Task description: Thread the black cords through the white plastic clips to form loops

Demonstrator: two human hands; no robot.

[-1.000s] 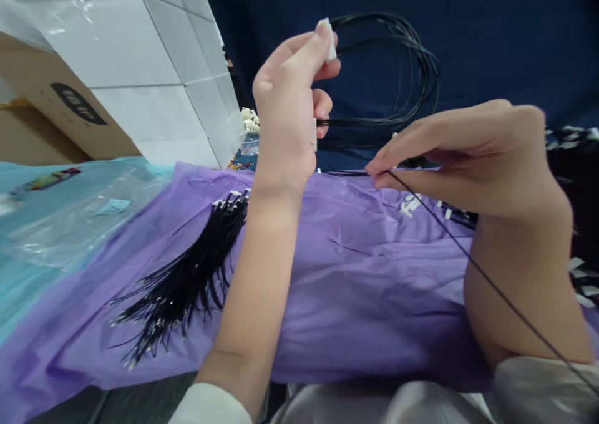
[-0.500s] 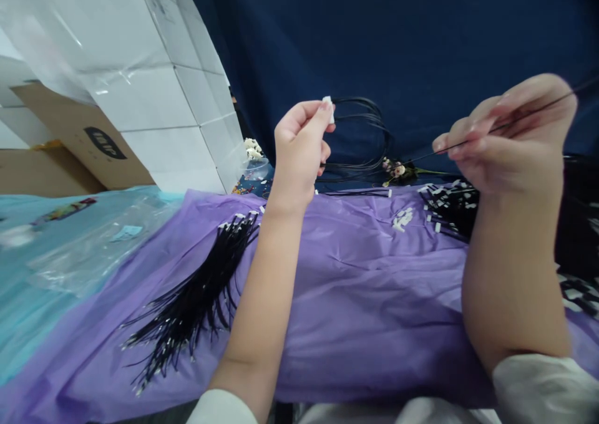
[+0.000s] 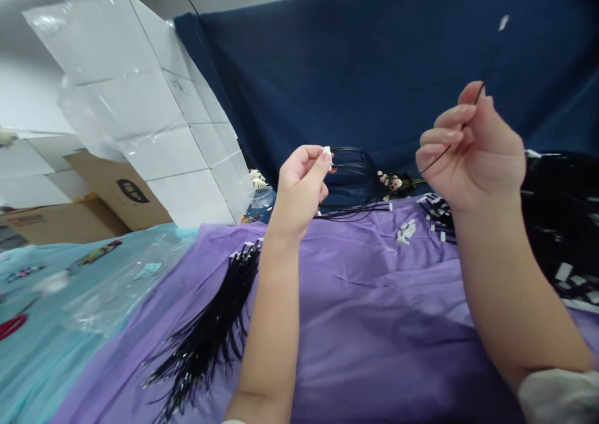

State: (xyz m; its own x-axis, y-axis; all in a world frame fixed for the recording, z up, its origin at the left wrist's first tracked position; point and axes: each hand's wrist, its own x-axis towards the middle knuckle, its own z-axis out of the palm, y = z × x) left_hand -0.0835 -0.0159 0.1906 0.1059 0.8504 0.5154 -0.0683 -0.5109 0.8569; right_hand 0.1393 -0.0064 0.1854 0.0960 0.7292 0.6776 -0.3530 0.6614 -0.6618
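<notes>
My left hand (image 3: 302,184) is raised above the purple sheet (image 3: 374,305), its thumb and forefinger pinched on a small white connector (image 3: 327,156) from which a loop of thin black wires (image 3: 358,184) hangs. My right hand (image 3: 472,149) is held higher to the right, fingers curled and pinching a single thin black wire (image 3: 449,143) that runs up past its fingertips. A small white piece (image 3: 503,22) shows above it against the blue cloth.
A bundle of black wires (image 3: 210,330) lies on the purple sheet left of my left forearm. Loose white connectors (image 3: 407,231) and more black wires (image 3: 561,224) lie at the right. Wrapped white boxes (image 3: 154,131), a cardboard box (image 3: 112,190) and a clear bag (image 3: 121,280) stand at the left.
My right hand has risen and drawn the single wire upward. The view has tilted up, showing more of the blue cloth and boxes. My left hand keeps its pinch on the connector.
</notes>
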